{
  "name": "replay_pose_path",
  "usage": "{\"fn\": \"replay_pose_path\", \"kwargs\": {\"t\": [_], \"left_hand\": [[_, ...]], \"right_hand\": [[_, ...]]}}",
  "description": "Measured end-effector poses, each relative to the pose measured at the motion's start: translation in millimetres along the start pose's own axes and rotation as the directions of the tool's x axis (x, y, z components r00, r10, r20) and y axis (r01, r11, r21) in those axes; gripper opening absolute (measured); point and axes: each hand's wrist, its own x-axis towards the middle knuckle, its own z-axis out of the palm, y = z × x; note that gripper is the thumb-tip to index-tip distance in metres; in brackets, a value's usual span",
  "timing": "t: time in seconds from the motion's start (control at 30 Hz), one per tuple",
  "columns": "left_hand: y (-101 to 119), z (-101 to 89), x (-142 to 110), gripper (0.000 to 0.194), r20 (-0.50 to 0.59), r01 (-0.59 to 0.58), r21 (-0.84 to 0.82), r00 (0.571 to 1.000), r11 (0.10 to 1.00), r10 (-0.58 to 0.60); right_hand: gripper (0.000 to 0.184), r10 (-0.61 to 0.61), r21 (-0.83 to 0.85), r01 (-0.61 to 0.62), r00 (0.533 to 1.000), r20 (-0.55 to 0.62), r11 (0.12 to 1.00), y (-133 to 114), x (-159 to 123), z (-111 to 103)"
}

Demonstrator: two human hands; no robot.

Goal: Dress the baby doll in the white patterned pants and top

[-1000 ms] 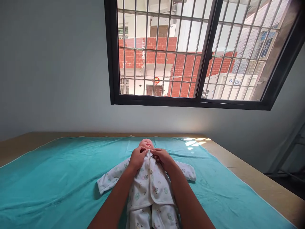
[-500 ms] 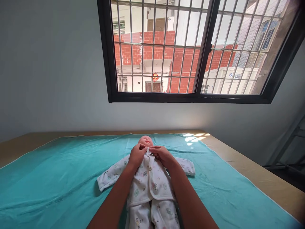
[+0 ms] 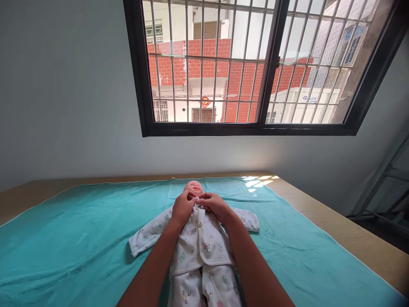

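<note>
On the left I see the cloth (image 3: pixel 64 226) spread over the table (image 3: pixel 326 217), with one sleeve (image 3: pixel 150 232) stretched out on it. My left hand (image 3: pixel 183 208) pinches the collar of the jacket (image 3: pixel 217 243). In the middle the doll (image 3: pixel 193 187) lies face up, head to the far side. My right hand (image 3: pixel 215 204) pinches the collar too, fingertips close to the left's; right of that wrist lies the other sleeve (image 3: pixel 247 219).

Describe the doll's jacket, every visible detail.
The jacket is white, soft-looking cloth with small green, pink and dark prints, long sleeves and a button on the front opening. It is on the doll, which lies face up on a teal sheet; the sleeves spread outward. The left hand and right hand pinch it at the collar, partly hiding that area.
</note>
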Motion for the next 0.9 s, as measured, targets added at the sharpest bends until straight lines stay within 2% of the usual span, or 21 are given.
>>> {"fn": "replay_pose_path", "kwargs": {"t": [0.13,0.43,0.7,0.9], "left_hand": [[-1.1,-4.0,1.2,0.006,0.017,-0.005,-0.073,1.0,0.997,0.006],[3.5,-11.0,0.3,0.012,0.063,0.035,-0.187,0.998,0.982,-0.024],[7.4,-11.1,-2.2,0.014,0.047,0.064,-0.206,0.997,0.977,-0.055],[11.1,-11.8,-3.4,0.015,0.031,0.093,-0.201,0.996,0.975,-0.088]], "right_hand": [[0.032,-0.013,-0.026,0.013,1.0,0.012,1.0,-0.9,-0.3,-0.5],[0.031,-0.011,0.044,0.01,0.999,0.032,0.999,1.7,2.6,-4.1],[0.027,-0.044,-0.082,0.041,0.999,-0.032,0.996,-4.0,0.3,4.5],[0.027,-0.122,-0.15,0.119,0.993,-0.009,0.982,-4.7,3.5,8.2]]}}
